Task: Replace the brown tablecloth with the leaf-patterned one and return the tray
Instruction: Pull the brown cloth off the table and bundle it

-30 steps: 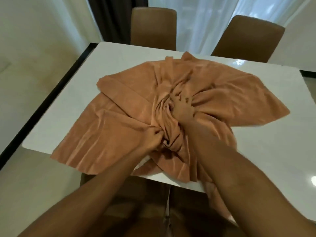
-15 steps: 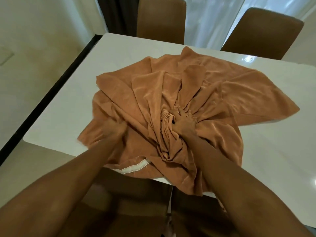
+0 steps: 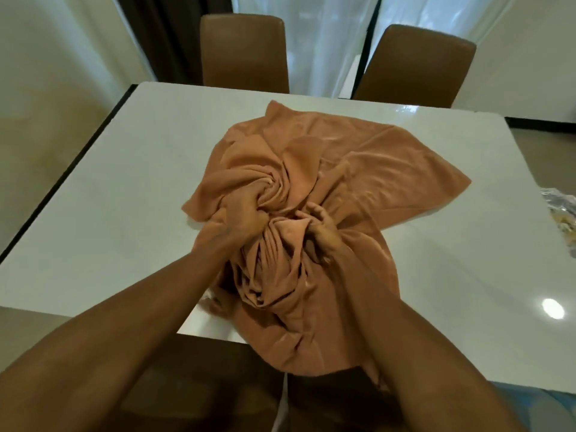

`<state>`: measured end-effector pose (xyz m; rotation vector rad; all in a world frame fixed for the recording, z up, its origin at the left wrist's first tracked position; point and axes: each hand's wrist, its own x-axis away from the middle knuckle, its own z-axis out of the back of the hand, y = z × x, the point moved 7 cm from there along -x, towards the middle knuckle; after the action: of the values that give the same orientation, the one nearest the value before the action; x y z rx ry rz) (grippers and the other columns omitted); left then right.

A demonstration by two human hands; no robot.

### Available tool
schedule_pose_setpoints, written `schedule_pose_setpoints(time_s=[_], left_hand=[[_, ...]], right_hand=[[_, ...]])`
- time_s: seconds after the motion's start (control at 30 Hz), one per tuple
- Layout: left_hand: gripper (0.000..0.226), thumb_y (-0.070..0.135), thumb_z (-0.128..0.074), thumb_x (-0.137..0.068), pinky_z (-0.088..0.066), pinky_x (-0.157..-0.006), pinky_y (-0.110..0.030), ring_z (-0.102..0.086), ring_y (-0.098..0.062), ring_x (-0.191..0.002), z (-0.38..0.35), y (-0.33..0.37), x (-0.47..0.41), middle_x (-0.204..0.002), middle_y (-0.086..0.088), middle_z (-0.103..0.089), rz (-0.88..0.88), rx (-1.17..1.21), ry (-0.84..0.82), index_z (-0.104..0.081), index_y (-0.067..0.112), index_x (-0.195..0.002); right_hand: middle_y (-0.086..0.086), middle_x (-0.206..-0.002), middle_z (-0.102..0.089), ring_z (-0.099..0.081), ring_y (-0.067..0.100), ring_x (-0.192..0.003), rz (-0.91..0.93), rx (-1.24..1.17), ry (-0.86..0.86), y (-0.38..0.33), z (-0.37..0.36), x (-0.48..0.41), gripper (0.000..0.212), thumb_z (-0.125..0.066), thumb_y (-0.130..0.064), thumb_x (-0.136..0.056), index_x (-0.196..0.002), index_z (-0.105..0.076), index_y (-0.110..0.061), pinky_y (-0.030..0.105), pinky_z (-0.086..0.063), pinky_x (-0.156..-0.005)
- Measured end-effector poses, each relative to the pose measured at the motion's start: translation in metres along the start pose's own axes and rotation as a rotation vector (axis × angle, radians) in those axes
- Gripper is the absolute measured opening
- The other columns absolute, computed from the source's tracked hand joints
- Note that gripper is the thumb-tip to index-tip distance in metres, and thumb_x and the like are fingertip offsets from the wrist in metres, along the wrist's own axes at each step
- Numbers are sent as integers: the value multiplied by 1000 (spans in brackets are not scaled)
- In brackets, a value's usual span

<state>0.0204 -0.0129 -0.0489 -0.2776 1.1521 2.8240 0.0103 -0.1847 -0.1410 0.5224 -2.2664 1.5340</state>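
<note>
The brown tablecloth (image 3: 367, 163) lies bunched in the middle of the white table (image 3: 124, 213), its near part hanging over the front edge. My left hand (image 3: 246, 213) grips a twisted fold at the cloth's left centre. My right hand (image 3: 321, 235) holds a gathered bundle of folds just to the right of it, fingers curled into the fabric. No leaf-patterned cloth is plainly in view. The tray is not in view.
Two brown chairs (image 3: 243, 51) (image 3: 414, 67) stand at the table's far side before white curtains. A crinkled shiny object (image 3: 561, 213) sits at the table's right edge. A black strip runs along the table's left side. A bit of blue patterned fabric (image 3: 545, 403) shows bottom right.
The cloth has been gathered inward into a tighter bunch, its left part pulled off the table's left area. My left hand moved right and up to a new fold near my right hand.
</note>
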Motion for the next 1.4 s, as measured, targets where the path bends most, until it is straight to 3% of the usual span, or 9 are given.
schedule_pose_setpoints(time_s=[0.27, 0.4, 0.5, 0.6, 0.9, 1.03, 1.17, 1.3, 1.4], left_hand=[[23, 20, -54, -87, -34, -85, -42, -51, -25, -98, -7, 95, -14, -94, 6, -66, -702, -479, 6, -75, 24, -81], [28, 46, -50, -89, -32, -97, -43, -51, -20, -114, -60, 47, 58, -109, 8, -62, -585, -555, -364, -74, 30, -88], [46, 68, -49, -83, -29, -108, -50, -48, -22, -123, -81, 22, 83, -126, 4, -59, -499, -608, -442, -74, 31, -95], [54, 76, -49, -77, -23, -111, -53, -43, -24, -129, -85, 17, 76, -135, 3, -53, -493, -655, -466, -73, 34, -101], [48, 62, -59, -78, -20, -115, -55, -40, -26, -137, -91, 1, 75, -145, -1, -52, -493, -569, -485, -73, 34, -115], [49, 57, -63, -76, -19, -116, -54, -41, -28, -137, -93, -4, 75, -146, -4, -53, -487, -541, -492, -73, 31, -117], [49, 58, -60, -78, -17, -117, -52, -41, -26, -138, -92, -7, 72, -146, -3, -54, -483, -532, -485, -73, 31, -117], [43, 53, -64, -80, -19, -116, -51, -43, -25, -133, -88, -6, 63, -135, 2, -60, -462, -533, -504, -74, 30, -115], [33, 46, -63, -86, -23, -113, -46, -51, -27, -125, -80, 1, 50, -124, 1, -66, -442, -567, -499, -76, 25, -109]], right_hand=[[18, -120, -69, -63, 35, -121, -45, 212, 133, -8, 57, 0, 35, -60, -22, -103, -134, -59, -5, 54, -48, -107], [8, -103, -69, -67, 21, -91, 33, 361, 146, -35, 94, 16, 34, -59, -25, -102, -133, -61, -14, 40, -57, -94], [8, -108, -74, -68, 29, -101, 185, 559, 599, -79, 160, 25, 23, -64, -24, -90, -110, -74, -20, 45, -56, -91], [7, -127, -68, -62, 32, -117, 184, 551, 854, -102, 214, 41, 44, -60, -43, -87, -125, -67, -22, 46, -49, -102], [12, -162, -32, -40, 37, -142, 101, 615, 471, -144, 151, -81, 132, -76, -80, -62, -161, -9, -24, 51, -41, -110], [5, -151, -45, -40, 32, -143, 177, 801, 66, -127, 65, -121, 101, -80, -48, -81, -158, -23, -15, 38, -39, -107], [2, -123, -69, -64, 15, -112, 427, 735, 90, -135, 13, -115, 58, -81, -26, -85, -136, -59, -10, 44, -50, -107], [-14, -110, -74, -69, 4, -103, 523, 672, -101, -147, -12, -58, 58, -91, -42, -70, -122, -68, -28, 20, -55, -91], [-16, -107, -73, -70, 8, -99, 516, 870, -57, -124, 1, -9, 54, -84, -49, -70, -120, -64, -44, 32, -57, -91]])
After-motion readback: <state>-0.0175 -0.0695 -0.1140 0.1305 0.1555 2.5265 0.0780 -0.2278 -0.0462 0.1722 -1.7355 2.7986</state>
